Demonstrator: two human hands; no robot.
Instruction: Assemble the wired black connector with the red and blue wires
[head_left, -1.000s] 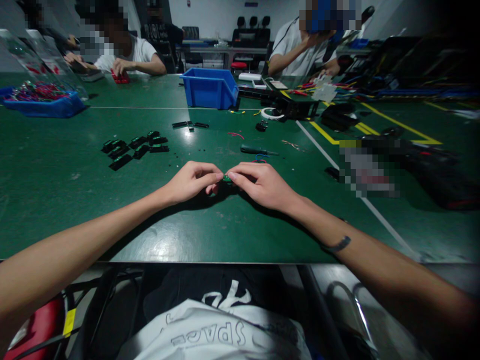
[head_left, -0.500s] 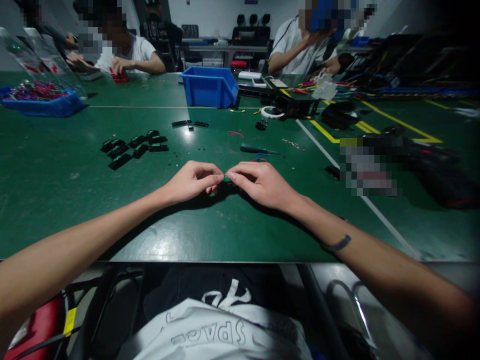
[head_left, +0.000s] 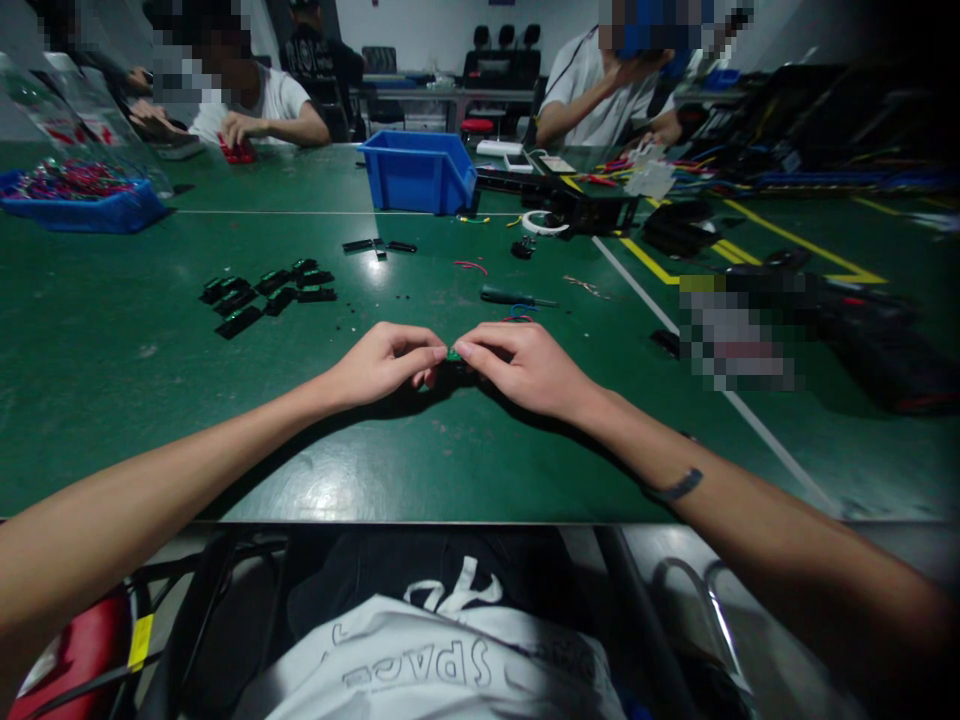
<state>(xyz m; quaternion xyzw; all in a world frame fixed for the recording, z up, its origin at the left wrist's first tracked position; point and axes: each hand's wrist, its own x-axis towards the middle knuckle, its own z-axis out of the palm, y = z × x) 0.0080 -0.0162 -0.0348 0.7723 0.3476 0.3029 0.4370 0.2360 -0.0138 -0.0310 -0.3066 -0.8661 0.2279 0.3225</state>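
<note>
Between my fingertips is a small green and black circuit board (head_left: 454,355), mostly covered by the fingers. My left hand (head_left: 391,362) pinches its left side, thumb and forefinger closed. From the right, my right hand (head_left: 517,365) is closed on the same piece, its fingertips almost meeting the left ones. Just beyond the hands lies a screwdriver (head_left: 517,297) with a dark handle, and blue and red wires (head_left: 521,315) are partly hidden behind my right hand. Several black and green pieces (head_left: 262,293) lie grouped to the left.
A blue bin (head_left: 418,172) stands at the back middle. At far left are a blue tray (head_left: 97,215) of coloured wires and plastic bottles (head_left: 79,115). A black device (head_left: 892,345) lies on the right. People sit across the green table (head_left: 300,470).
</note>
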